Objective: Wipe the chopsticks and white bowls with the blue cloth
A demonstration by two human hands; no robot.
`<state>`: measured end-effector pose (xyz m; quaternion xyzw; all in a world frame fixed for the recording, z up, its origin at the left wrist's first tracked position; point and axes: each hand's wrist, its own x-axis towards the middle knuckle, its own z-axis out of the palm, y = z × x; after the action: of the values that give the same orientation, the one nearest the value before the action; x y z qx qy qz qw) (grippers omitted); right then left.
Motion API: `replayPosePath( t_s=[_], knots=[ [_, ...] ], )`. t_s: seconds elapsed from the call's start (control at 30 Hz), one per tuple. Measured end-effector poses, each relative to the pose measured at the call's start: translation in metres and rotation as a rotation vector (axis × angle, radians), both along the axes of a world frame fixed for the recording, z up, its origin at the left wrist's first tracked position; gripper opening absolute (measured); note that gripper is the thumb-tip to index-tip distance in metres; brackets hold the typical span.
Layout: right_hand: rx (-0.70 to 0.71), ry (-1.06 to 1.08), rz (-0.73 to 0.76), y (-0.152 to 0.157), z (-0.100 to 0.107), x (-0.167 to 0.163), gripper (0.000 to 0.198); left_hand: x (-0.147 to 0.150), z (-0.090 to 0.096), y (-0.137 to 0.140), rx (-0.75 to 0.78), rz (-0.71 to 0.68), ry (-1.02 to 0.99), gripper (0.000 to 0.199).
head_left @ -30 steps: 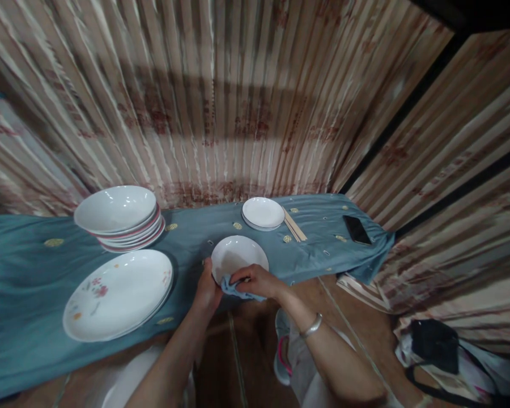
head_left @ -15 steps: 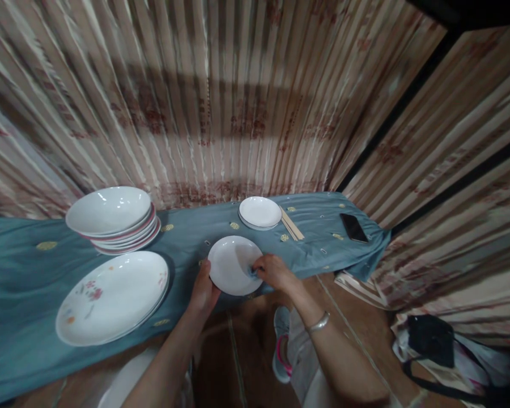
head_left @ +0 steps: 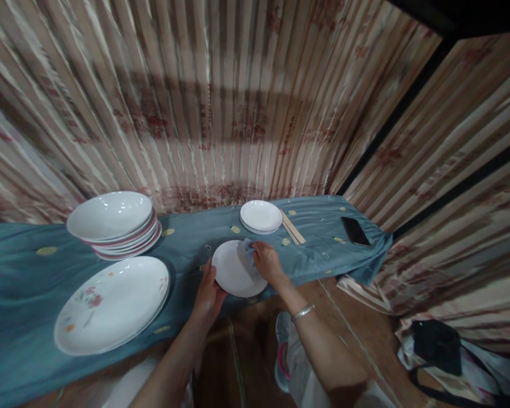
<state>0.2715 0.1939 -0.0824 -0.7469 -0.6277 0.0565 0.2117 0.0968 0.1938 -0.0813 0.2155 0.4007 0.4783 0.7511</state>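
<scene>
A small white plate [head_left: 236, 272] is tilted over the front edge of the cloth-covered table. My left hand [head_left: 210, 292] grips its left rim, thumb on top and the other fingers underneath. Closed round a small blue-grey cloth [head_left: 249, 246], my right hand [head_left: 267, 262] presses on the plate's upper right rim. Just behind lies a short stack of small white plates [head_left: 261, 215], with wooden chopsticks [head_left: 293, 228] beside it on the right.
Large oval plates [head_left: 114, 300] with a flower pattern lie at the left front. Behind them rises a stack of white bowls [head_left: 110, 218]. A black phone [head_left: 355, 230] rests at the table's right end. Pleated curtains [head_left: 238, 113] hang behind, and a bag [head_left: 437, 345] sits at lower right.
My right hand has slid the cloth from the plate's right side up to its upper right rim. The held plate has tilted and shifted slightly right.
</scene>
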Motion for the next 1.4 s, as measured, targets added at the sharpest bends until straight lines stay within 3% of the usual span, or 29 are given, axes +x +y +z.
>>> replayPosePath(
  t_s=[0.2, 0.4, 0.67, 0.9, 1.07, 1.4],
  knots=[
    [0.148, 0.195, 0.075, 0.015, -0.020, -0.007, 0.035, -0.003, -0.003, -0.002, 0.007, -0.050, -0.023, 0.059],
    [0.165, 0.330, 0.180, 0.029, -0.036, -0.018, 0.042, -0.004, -0.004, -0.002, 0.042, -0.077, -0.030, 0.061],
    [0.111, 0.571, 0.347, 0.028, -0.026, -0.037, 0.044, -0.004, -0.003, -0.003, 0.026, -0.080, -0.037, 0.057],
    [0.089, 0.800, 0.525, 0.014, -0.015, -0.048, 0.033, -0.002, 0.005, -0.003, -0.023, -0.107, -0.085, 0.042],
    [-0.002, 0.926, 0.618, 0.001, -0.006, -0.047, 0.026, -0.002, 0.006, -0.002, 0.001, -0.081, -0.150, 0.046],
    [-0.277, 1.000, 0.611, -0.020, -0.002, -0.029, 0.015, 0.001, 0.004, 0.004, 0.060, -0.045, -0.132, 0.048]
  ],
)
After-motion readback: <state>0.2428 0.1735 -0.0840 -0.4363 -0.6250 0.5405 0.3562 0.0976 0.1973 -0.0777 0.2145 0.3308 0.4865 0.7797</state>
